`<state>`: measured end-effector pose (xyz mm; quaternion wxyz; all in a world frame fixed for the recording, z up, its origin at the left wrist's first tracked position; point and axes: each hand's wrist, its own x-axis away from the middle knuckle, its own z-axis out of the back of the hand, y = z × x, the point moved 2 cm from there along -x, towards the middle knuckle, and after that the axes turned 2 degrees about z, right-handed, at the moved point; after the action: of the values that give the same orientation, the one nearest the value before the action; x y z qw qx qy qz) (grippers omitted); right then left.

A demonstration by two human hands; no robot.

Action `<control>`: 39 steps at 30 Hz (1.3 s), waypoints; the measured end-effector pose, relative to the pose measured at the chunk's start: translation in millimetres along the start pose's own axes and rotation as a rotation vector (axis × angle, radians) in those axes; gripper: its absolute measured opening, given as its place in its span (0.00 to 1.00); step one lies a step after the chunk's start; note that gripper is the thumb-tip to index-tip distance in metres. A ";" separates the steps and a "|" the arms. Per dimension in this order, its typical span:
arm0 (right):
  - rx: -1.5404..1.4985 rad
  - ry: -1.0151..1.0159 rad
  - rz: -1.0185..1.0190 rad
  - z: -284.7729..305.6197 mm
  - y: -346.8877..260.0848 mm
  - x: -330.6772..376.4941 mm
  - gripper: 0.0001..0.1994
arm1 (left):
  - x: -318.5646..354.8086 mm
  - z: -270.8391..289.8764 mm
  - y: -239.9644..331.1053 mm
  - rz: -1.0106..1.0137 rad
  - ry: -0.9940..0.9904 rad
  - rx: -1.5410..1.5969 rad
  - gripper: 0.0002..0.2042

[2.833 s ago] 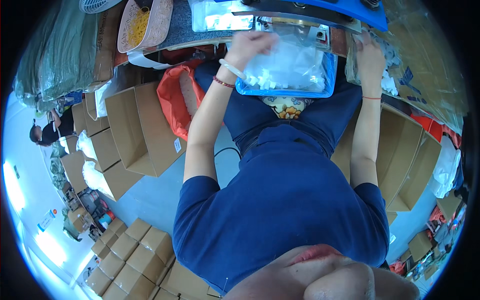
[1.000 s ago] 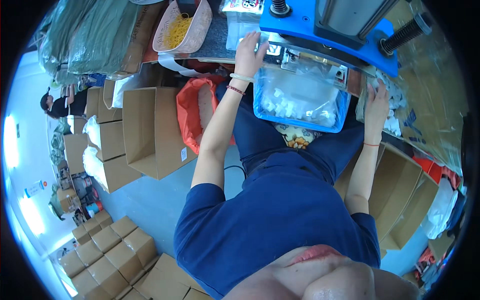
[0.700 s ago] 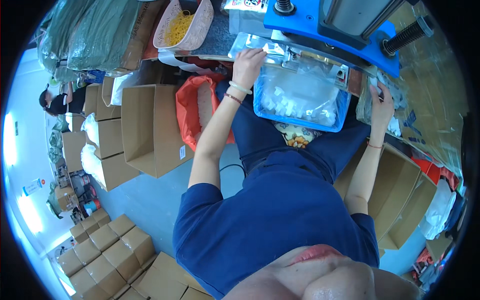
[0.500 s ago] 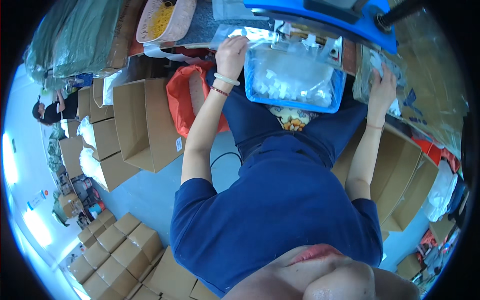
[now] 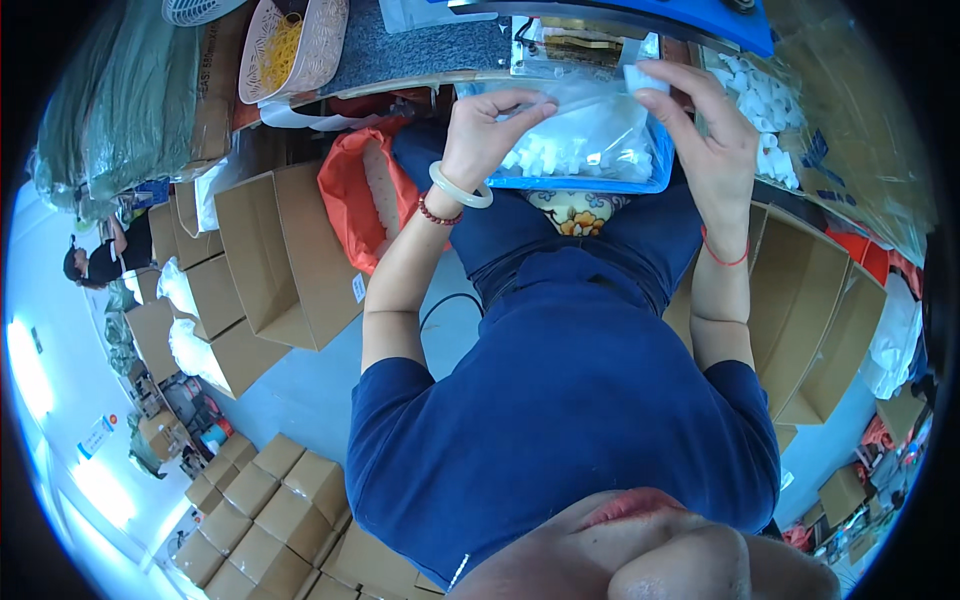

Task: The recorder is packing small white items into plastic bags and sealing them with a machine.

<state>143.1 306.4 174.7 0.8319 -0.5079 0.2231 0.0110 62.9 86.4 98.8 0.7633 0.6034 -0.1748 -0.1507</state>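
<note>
Two hands pinch one clear bag (image 5: 585,120) by its mouth: the left hand (image 5: 485,125) closed on the left edge, the right hand (image 5: 700,130) closed on the right. The bag hangs over a blue tray (image 5: 600,175) of small white parts on the lap, below the counter (image 5: 420,50). Thin film looks light, limp and slippery, so the top corners seem the best hold.

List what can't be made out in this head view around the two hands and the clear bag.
- Blue machine: cut off by the top edge.
- Small white parts in the blue tray: blurred behind the clear plastic bag; kind unclear.
- What the right hand pinches: too small.
- Left hand: palm hidden; grip on the bag unclear.
</note>
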 end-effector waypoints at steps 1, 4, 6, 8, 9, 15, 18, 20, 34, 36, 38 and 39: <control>0.016 -0.062 0.028 -2.2 0.3 -1.7 0.12 | -0.8 -2.6 0.0 0.003 -0.028 0.080 0.10; 0.109 -0.180 0.072 -4.5 8.6 -9.5 0.11 | -4.2 -5.9 1.6 0.030 -0.139 -0.079 0.10; 0.238 -0.410 0.176 -0.6 15.9 -16.3 0.10 | -4.4 -5.7 -2.9 0.065 -0.271 0.014 0.11; 0.240 -0.519 0.120 -0.5 24.7 -23.3 0.12 | -8.0 -7.1 -8.1 0.093 -0.406 0.105 0.11; 0.216 -0.572 0.069 -6.1 37.9 -22.3 0.13 | -7.5 -9.4 -13.1 0.210 -0.513 0.182 0.12; 0.398 -0.147 -0.093 0.6 66.5 -12.6 0.14 | -35.7 -24.2 -43.0 0.490 -0.455 0.718 0.14; 0.734 0.102 -0.027 18.7 77.3 1.3 0.14 | -55.7 -20.4 -35.4 0.544 -0.383 0.800 0.14; 0.844 0.125 0.010 26.9 116.6 -2.6 0.14 | -62.5 -22.0 -42.9 0.511 -0.415 0.779 0.15; 0.907 0.023 0.106 18.6 155.6 -5.6 0.15 | -122.7 108.9 -88.5 -0.425 0.453 -1.060 0.31; 0.959 0.022 0.088 39.6 166.0 6.3 0.15 | -104.6 72.9 -91.8 -0.423 0.202 -1.074 0.33; 0.922 0.026 0.053 34.4 152.9 4.8 0.13 | -69.8 70.6 -92.7 -0.655 0.143 -1.019 0.25; 0.896 0.011 0.025 31.0 143.4 2.4 0.13 | -56.7 77.8 -98.5 -0.679 0.127 -1.014 0.21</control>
<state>121.3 401.6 65.3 0.9685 -0.0947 0.2163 -0.0793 -24.6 21.5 14.5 0.8735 0.1950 0.1667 -0.4137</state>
